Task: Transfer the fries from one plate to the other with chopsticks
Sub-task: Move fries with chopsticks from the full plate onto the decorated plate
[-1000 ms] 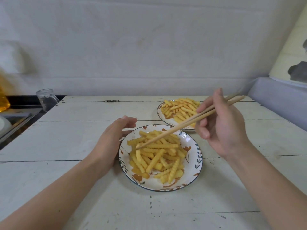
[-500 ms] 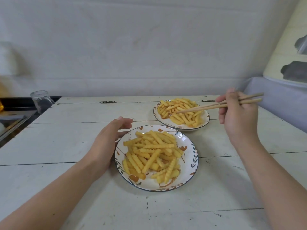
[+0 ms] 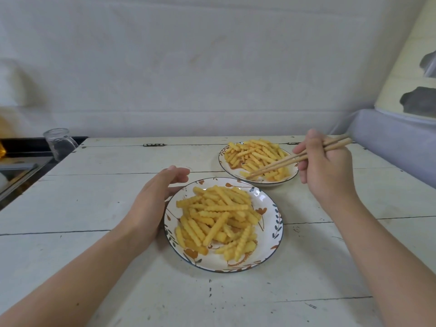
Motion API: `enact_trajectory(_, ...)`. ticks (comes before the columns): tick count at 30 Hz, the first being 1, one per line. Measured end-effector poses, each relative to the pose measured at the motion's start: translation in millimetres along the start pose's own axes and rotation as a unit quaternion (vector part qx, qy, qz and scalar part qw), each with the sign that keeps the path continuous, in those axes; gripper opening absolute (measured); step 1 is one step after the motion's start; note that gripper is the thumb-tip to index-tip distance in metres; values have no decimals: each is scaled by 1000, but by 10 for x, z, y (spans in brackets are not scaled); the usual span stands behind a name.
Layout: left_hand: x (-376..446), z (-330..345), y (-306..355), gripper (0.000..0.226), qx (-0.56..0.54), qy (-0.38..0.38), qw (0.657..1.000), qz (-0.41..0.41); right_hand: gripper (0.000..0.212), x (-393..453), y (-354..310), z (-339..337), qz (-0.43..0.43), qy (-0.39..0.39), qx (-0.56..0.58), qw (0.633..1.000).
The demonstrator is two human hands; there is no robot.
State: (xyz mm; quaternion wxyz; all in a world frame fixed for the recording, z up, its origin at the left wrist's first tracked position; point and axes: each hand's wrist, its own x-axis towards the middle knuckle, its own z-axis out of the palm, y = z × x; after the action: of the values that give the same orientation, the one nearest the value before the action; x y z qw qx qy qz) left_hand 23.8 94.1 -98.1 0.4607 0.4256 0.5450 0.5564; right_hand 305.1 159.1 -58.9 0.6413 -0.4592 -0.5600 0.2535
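Note:
Two flower-patterned white plates of crinkle-cut fries stand on the white plank table. The near plate [image 3: 269,246] carries a heap of fries [image 3: 218,218]. Behind it to the right, the far plate [image 3: 291,177] holds more fries [image 3: 254,154]. My right hand [image 3: 328,171] grips a pair of wooden chopsticks [image 3: 283,162]. Their tips lie among the fries at the front of the far plate. My left hand [image 3: 153,201] rests against the left rim of the near plate, fingers gently curved, holding nothing.
A clear glass mug [image 3: 59,146] stands at the table's far left corner, next to a dark sink area [image 3: 21,166]. A grey-blue cushioned surface [image 3: 396,142] lies beyond the right edge. A white wall runs behind the table.
My right hand carried the chopsticks from the near plate back and right to the far plate, then lowered their tips into the fries there. My left hand stayed at the near plate's rim.

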Motion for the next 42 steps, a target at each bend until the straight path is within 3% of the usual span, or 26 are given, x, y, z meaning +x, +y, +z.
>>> enact_trajectory(5,-17,-2,15,37,-4,-7,1000,4,59,-85,-240,71,43,37,192,980)
enact_trajectory(9,-11,2,30,42,-13,-1,1000,-21,63,-290,-364,303,79,-61,272,957)
enact_trajectory(13,19,-17,12,53,-31,13,999,-9,55,-479,-330,442,68,-150,232,959)
enact_trajectory(16,30,-23,5,56,-35,16,999,-10,54,-509,-341,440,65,-170,211,960)
enact_trajectory(21,24,-34,7,55,-21,16,1000,-13,55,-257,-331,269,78,-7,211,974)
enact_trajectory(25,-5,-8,26,50,-6,13,1000,-22,45,-66,-139,71,27,87,80,993)
enact_trajectory(37,-28,2,46,46,-7,10,1000,-22,44,-75,53,102,-103,29,-90,990)
enact_trajectory(42,-20,7,47,45,-8,9,1000,-25,49,-35,114,85,-99,18,-98,990)
